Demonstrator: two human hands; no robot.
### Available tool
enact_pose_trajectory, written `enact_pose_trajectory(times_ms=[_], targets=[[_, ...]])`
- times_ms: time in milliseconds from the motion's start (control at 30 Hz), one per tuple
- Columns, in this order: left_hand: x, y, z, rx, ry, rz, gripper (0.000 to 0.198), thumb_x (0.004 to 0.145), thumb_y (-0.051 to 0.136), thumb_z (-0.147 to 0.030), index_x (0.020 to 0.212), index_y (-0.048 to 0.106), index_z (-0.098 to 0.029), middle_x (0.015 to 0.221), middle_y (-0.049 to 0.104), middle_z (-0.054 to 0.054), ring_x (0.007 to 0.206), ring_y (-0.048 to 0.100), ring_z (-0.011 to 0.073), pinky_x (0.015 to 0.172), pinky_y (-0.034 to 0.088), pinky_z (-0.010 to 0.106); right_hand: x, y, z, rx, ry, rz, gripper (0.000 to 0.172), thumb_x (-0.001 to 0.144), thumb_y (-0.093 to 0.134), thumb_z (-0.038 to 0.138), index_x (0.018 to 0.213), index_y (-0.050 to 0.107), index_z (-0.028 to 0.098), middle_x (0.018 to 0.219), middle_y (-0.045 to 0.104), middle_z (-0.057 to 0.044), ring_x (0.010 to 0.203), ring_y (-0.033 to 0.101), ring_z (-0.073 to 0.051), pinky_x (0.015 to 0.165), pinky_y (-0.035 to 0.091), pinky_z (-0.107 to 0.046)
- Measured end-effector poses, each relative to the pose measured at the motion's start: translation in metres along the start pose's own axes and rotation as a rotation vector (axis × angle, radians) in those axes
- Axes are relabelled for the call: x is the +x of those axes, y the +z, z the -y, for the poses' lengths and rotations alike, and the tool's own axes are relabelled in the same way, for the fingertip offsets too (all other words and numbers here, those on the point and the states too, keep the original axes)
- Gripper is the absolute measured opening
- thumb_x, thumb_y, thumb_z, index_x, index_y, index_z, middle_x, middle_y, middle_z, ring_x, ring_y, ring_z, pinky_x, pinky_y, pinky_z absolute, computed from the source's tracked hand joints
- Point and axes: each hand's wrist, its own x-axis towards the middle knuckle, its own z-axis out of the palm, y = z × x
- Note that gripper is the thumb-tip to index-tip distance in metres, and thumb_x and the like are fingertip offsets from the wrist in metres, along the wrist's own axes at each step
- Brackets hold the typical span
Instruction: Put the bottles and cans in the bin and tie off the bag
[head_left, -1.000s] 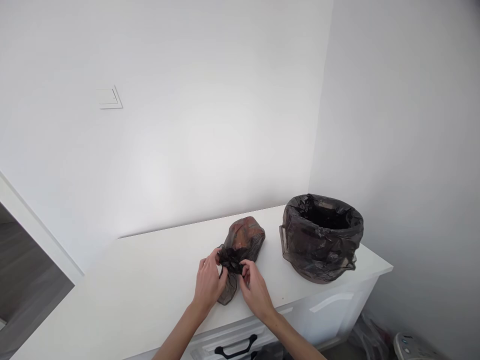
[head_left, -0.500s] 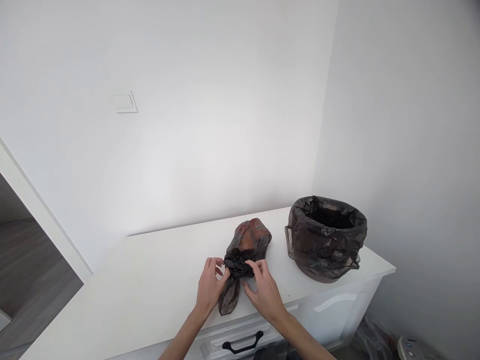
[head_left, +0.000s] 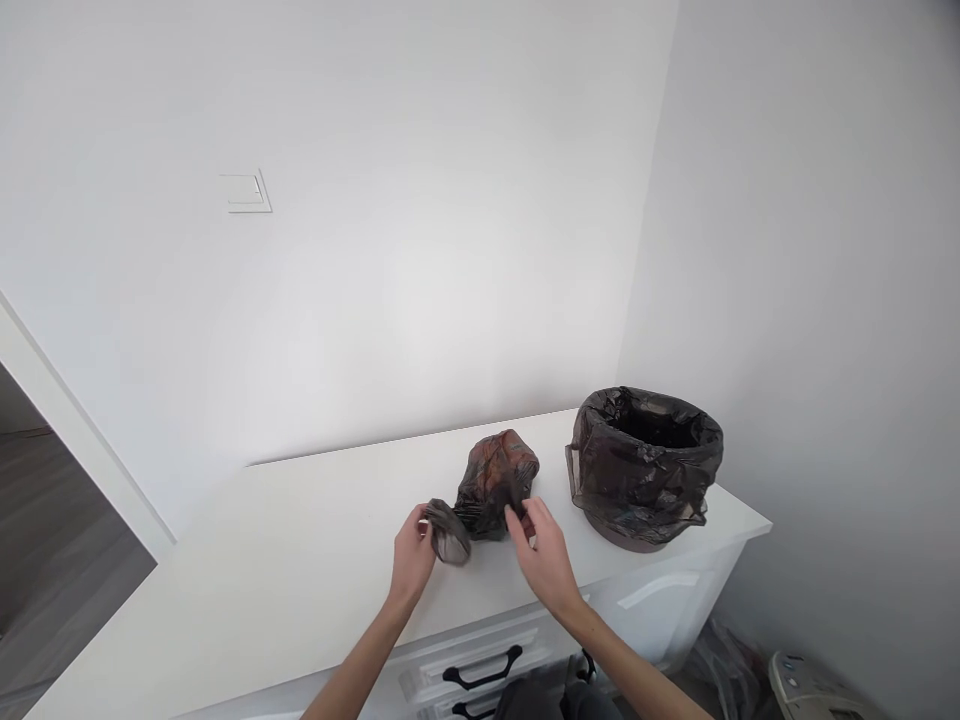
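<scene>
A thin black plastic bag (head_left: 487, 490) with something reddish-orange inside lies on the white dresser top (head_left: 322, 540); what it contains I cannot make out. My left hand (head_left: 415, 553) pinches a loose translucent flap of the bag, spread out toward the left. On the other side, my right hand (head_left: 541, 548) has its thumb and fingers closed on the bag's near right edge. To the right stands a round bin (head_left: 637, 480) lined with a dark bag folded over its rim.
Behind the dresser is a white wall with a light switch (head_left: 247, 192). Black drawer handles (head_left: 482, 668) stick out from the dresser front. On the floor at lower right sit a beige appliance (head_left: 810, 685) and clear plastic wrapping (head_left: 721, 665).
My hands have moved apart from the bunched middle of the bag. The flap that hung toward the front edge is now drawn up and left in my left hand. The view has shifted slightly.
</scene>
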Motion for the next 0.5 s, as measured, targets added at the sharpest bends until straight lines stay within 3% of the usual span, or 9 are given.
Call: enact_pose_trajectory(times_ms=[67, 167, 300, 367, 433, 500], targets=[[-0.002, -0.001, 0.002, -0.090, -0.100, -0.017, 0.046, 0.092, 0.048, -0.056, 0.104, 0.070, -0.017, 0.090, 0.071, 0.008, 0.076, 0.068, 0.0226, 0.076, 0.058, 0.040, 0.002, -0.007, -0.001, 0.083, 0.126, -0.024, 0.037, 0.104, 0.043, 0.051, 0.077, 0.045, 0.025, 0.074, 0.050, 0.001, 0.067, 0.051, -0.017, 0.062, 0.042, -0.028], [-0.010, -0.008, 0.001, -0.196, -0.214, -0.052, 0.058, 0.089, 0.052, -0.066, 0.111, 0.068, -0.015, 0.105, 0.072, 0.014, 0.081, 0.070, 0.0236, 0.078, 0.060, 0.040, 0.004, -0.018, -0.003, 0.181, 0.213, -0.006, 0.044, 0.104, 0.040, 0.058, 0.075, 0.042, 0.025, 0.068, 0.048, 0.003, 0.063, 0.047, -0.016, 0.060, 0.038, -0.028], [-0.021, -0.033, -0.001, -0.273, -0.287, -0.068, 0.060, 0.086, 0.058, -0.067, 0.120, 0.067, -0.019, 0.128, 0.067, 0.015, 0.101, 0.069, 0.0267, 0.087, 0.058, 0.040, 0.000, -0.035, -0.003, 0.226, 0.156, 0.108, 0.041, 0.105, 0.041, 0.057, 0.080, 0.047, 0.024, 0.070, 0.049, 0.003, 0.065, 0.047, -0.016, 0.063, 0.039, -0.028], [-0.025, -0.047, -0.002, -0.221, -0.314, -0.156, 0.061, 0.087, 0.060, -0.061, 0.133, 0.060, -0.021, 0.131, 0.065, 0.014, 0.113, 0.065, 0.0289, 0.096, 0.054, 0.044, -0.003, -0.045, 0.000, 0.212, 0.090, 0.208, 0.035, 0.106, 0.041, 0.052, 0.091, 0.055, 0.023, 0.076, 0.053, 0.001, 0.067, 0.051, -0.016, 0.066, 0.042, -0.028], [-0.028, -0.058, -0.004, -0.003, -0.235, -0.386, 0.068, 0.086, 0.064, -0.050, 0.145, 0.047, -0.020, 0.135, 0.060, 0.016, 0.127, 0.057, 0.0328, 0.105, 0.047, 0.053, -0.005, -0.054, 0.004, 0.163, 0.017, 0.293, 0.030, 0.107, 0.042, 0.046, 0.106, 0.061, 0.023, 0.084, 0.058, -0.001, 0.071, 0.054, -0.016, 0.069, 0.045, -0.029], [-0.033, -0.059, -0.008, 0.303, 0.044, -0.553, 0.065, 0.086, 0.065, -0.039, 0.145, 0.045, -0.018, 0.135, 0.057, 0.018, 0.135, 0.049, 0.0363, 0.112, 0.038, 0.060, -0.008, -0.062, 0.009, 0.098, -0.041, 0.347, 0.028, 0.107, 0.041, 0.040, 0.117, 0.062, 0.024, 0.088, 0.059, -0.002, 0.074, 0.056, -0.017, 0.069, 0.045, -0.028]])
